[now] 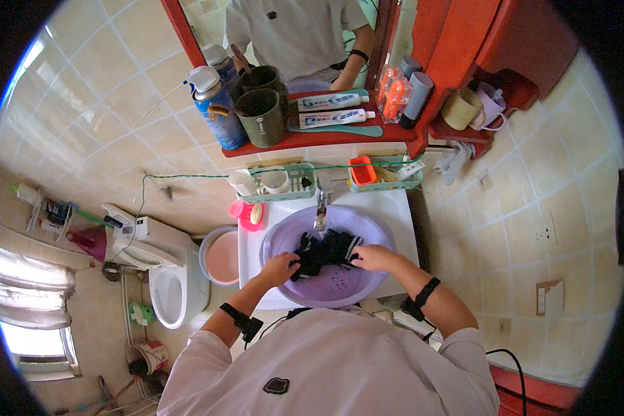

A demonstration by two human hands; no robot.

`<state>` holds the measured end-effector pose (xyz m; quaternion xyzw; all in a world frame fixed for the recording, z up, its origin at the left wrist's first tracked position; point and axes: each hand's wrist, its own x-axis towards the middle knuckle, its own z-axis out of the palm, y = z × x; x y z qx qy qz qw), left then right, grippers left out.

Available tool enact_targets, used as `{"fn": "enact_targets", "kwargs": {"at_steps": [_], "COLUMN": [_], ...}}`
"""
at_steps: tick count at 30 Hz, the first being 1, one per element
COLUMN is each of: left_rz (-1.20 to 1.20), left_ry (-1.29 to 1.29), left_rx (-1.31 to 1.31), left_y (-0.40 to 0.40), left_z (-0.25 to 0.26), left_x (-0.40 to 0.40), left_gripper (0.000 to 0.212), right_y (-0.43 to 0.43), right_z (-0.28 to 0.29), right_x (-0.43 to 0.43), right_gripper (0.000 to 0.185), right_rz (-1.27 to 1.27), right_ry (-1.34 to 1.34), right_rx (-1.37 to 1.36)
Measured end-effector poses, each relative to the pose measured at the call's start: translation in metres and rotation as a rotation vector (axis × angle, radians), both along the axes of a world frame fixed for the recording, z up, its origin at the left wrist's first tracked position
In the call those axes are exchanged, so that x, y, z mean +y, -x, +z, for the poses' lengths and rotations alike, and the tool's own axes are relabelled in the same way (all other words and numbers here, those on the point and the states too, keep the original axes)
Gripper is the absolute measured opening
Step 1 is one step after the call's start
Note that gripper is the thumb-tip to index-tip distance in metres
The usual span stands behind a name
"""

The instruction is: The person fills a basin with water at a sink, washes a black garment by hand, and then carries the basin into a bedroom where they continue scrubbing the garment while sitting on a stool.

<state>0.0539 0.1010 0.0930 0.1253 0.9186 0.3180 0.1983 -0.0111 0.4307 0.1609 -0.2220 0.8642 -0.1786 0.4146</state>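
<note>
A black cloth garment with white stripes lies bunched inside a purple plastic basin. The basin rests on a white washbasin counter, under a metal faucet. My left hand grips the garment's left edge. At its right end, by the white stripes, my right hand pinches the fabric. Whether water runs from the faucet is hard to tell. The fingertips of both hands are partly hidden by the cloth.
A pink soap dish holding a pale soap bar stands left of the basin. Behind are two green plastic baskets. Above juts a red shelf with toothpaste tubes and a cup. A toilet is at left.
</note>
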Motion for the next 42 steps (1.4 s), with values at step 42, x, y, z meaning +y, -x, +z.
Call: {"fn": "enact_targets", "kwargs": {"at_steps": [42], "left_rz": [-0.029], "left_ry": [-0.107], "left_rx": [0.416], "left_y": [0.015], "left_z": [-0.057], "left_x": [-0.036], "left_gripper": [0.032], "right_y": [-0.064], "right_z": [-0.066], "right_x": [0.012], "right_gripper": [0.072], "right_rz": [-0.999], "right_ry": [-0.347], "right_rx": [0.457]}}
